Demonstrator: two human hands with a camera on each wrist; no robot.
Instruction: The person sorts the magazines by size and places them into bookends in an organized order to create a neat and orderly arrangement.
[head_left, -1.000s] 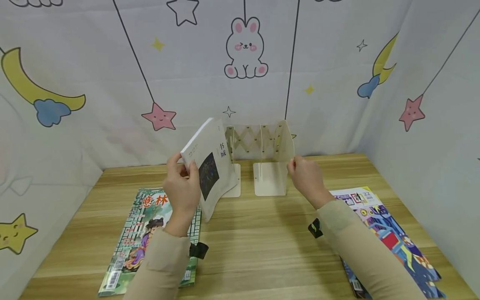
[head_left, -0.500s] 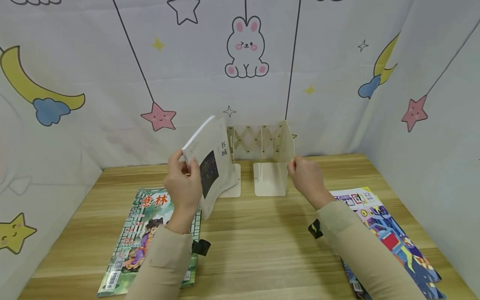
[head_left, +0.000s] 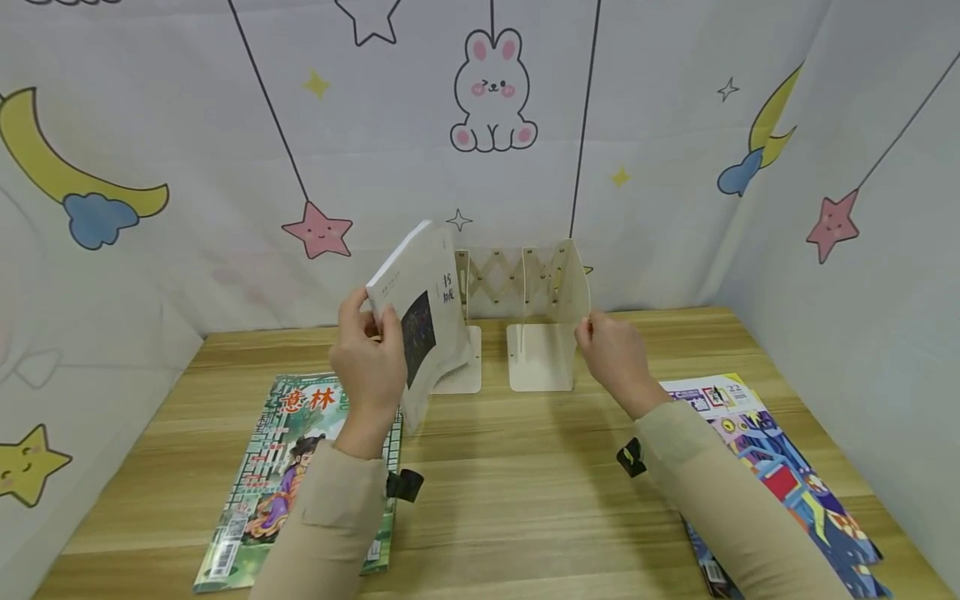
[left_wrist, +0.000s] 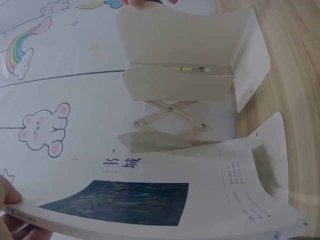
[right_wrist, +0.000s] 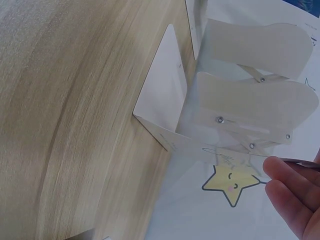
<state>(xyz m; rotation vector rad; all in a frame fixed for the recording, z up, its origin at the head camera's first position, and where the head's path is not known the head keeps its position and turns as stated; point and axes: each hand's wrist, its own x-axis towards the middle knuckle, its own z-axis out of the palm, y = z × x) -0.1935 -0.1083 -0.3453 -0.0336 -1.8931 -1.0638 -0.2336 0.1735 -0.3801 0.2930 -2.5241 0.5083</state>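
Observation:
My left hand (head_left: 367, 358) pinches the spine edge of a white paperback book (head_left: 448, 333) with a dark picture on its cover. The book is tilted and stands at the left end of a cream expandable bookend (head_left: 540, 358), overlapping its left base plate. In the left wrist view, the lower part of the book's cover (left_wrist: 210, 172) bends near that plate. My right hand (head_left: 615, 354) pinches the front edge of the bookend's right end plate. From the right wrist, thumb and fingers show at that edge (right_wrist: 240, 154). Between the plates runs a criss-cross linkage (left_wrist: 170, 110).
A green illustrated magazine (head_left: 262, 492) lies on the wooden table at left, partly under my left forearm. Colourful magazines (head_left: 780, 467) lie stacked at right beneath my right arm. Behind the bookend hangs a white cartoon-printed curtain (head_left: 405, 125).
My left hand has moved slightly up and to the right with the book, whose lower edge has risen a little. My right hand stays at the end plate.

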